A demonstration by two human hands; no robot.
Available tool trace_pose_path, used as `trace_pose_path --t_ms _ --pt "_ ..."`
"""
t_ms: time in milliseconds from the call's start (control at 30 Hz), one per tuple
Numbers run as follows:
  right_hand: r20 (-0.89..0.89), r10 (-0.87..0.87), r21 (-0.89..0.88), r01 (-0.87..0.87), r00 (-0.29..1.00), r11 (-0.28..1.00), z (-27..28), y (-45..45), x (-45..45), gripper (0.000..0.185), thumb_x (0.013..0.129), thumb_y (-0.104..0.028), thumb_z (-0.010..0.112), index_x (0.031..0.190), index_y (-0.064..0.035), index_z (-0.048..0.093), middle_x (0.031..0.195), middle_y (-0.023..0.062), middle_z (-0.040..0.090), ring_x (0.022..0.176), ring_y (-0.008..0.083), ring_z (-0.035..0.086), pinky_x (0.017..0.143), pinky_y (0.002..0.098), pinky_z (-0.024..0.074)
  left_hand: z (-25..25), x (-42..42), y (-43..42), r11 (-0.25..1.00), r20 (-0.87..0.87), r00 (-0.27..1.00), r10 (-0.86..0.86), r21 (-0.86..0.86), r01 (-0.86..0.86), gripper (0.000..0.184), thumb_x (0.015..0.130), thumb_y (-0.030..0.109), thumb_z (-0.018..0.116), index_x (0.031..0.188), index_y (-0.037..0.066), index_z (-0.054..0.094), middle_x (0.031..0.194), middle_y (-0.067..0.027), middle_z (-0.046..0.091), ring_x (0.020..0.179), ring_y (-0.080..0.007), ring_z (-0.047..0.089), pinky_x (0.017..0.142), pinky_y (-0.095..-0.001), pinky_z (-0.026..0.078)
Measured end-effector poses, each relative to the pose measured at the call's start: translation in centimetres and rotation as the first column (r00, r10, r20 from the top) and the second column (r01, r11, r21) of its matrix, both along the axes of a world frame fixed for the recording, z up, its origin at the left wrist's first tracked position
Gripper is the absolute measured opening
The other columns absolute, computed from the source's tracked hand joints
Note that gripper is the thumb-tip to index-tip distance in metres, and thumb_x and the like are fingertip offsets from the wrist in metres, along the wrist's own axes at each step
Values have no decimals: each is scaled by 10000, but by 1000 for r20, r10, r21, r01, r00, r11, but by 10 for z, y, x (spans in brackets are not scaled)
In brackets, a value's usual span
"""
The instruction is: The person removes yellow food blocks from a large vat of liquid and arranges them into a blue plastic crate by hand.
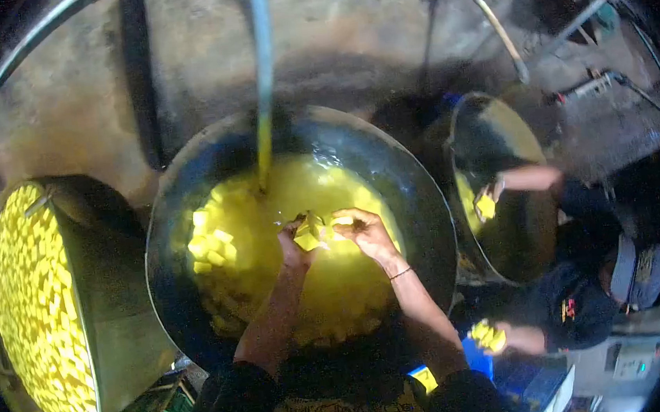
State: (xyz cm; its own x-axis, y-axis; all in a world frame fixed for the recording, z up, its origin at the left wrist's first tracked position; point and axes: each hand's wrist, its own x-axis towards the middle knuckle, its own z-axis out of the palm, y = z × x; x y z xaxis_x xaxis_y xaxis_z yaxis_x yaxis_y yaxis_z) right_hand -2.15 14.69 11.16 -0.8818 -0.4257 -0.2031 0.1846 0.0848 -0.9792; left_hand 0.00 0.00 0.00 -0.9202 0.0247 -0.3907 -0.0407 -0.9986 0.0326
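Stained floor [201, 76] up top, w/ a big round pan [420, 190] of yellow liquid [337, 292] below you. Your L hand [296, 244] grips at least one yellow block [309, 239] over it; R hand [372, 237] pinches another yellow pc [342, 221] alongside, so prob. best go light, hands low, to avoid dents & splash.

The left forearm [275, 309] slanted in from seven o'clock, the right forearm [423, 301] from five. The left hand [294, 244] was curled in a hold; the right hand [369, 234] pinched between thumb and fingers, fingertips toward nine o'clock.
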Motion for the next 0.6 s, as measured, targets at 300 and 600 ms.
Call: trace_pose_path --t_ms 300,600 --pt "-633 178 551 277 754 787 102 61 100 724 605 -280 807 1222 -119 464 1274 212 389 1238 371 354 1014 447 324 144 61 89 863 -44 897 -440 -296 409 236 878 241 413 925 47 540 764 -50 576 633 -152 587 499 -257 509" --pt "-347 -263 116 319 900 941 143 211 251 531 638 -192 734 1117 -45 559 1113 102 539 1103 231 480 928 339 403 207 167 214 517 -151 572 -806 -651 556 739 917 564 353 1394 10 241 1273 -172 462 1137 -230 489 950 -336 405"
